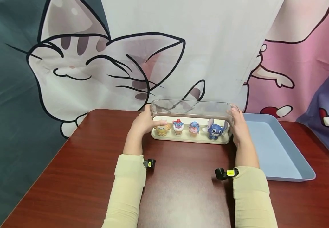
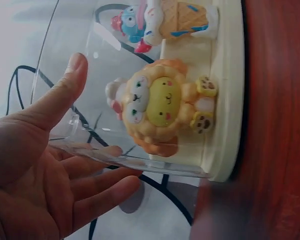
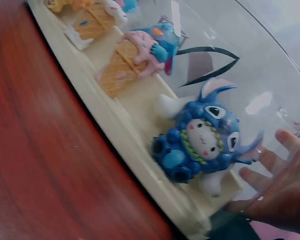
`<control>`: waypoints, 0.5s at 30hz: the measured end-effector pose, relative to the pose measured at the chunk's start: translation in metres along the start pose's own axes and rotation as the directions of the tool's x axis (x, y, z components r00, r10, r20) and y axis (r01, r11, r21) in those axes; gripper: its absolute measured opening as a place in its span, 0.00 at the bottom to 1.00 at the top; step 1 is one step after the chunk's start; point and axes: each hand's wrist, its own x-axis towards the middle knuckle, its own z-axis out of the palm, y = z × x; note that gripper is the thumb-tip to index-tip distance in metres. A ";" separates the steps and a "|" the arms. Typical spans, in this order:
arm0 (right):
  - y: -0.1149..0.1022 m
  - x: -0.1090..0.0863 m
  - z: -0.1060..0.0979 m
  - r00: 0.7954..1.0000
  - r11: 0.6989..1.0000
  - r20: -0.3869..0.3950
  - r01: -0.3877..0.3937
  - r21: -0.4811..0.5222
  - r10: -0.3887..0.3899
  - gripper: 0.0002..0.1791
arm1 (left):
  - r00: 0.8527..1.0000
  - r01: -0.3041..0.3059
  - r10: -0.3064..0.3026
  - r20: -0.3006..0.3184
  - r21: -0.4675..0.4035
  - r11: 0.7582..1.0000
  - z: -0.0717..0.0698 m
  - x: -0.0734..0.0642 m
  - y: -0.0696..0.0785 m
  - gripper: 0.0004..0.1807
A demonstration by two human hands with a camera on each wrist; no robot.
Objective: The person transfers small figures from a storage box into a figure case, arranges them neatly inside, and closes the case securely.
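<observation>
A clear cover (image 1: 193, 107) stands over a long cream base (image 1: 187, 139) bearing several small figurines. At its left end is a yellow lion-like figurine (image 2: 162, 102); a blue big-eared figurine (image 3: 200, 140) sits at the right end. Between them are a blue figurine in a cone (image 1: 178, 126) and a blue-and-pink cone figurine (image 1: 194, 128). My left hand (image 1: 144, 123) holds the cover's left end, thumb across the front and fingers along the end. My right hand (image 1: 237, 126) grips the right end; its fingertips (image 3: 285, 140) show at the clear wall, while its thumb is mostly hidden.
A light blue tray (image 1: 307, 172) lies on the brown table (image 1: 96, 177), right of my right hand. Behind the table hangs a cloth printed with cartoon animals (image 1: 90, 72). Both wrists wear small black cameras.
</observation>
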 end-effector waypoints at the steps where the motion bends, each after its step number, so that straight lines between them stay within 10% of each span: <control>1: 0.001 0.000 0.002 1.000 1.000 -0.015 0.006 0.007 -0.005 0.33 | 1.000 0.003 -0.003 -0.002 -0.003 1.000 0.000 0.000 -0.002 0.57; 15: -0.013 0.006 0.002 1.000 0.996 -0.004 0.014 -0.091 -0.014 0.33 | 0.999 -0.023 0.026 0.044 -0.053 0.998 -0.003 0.002 -0.008 0.58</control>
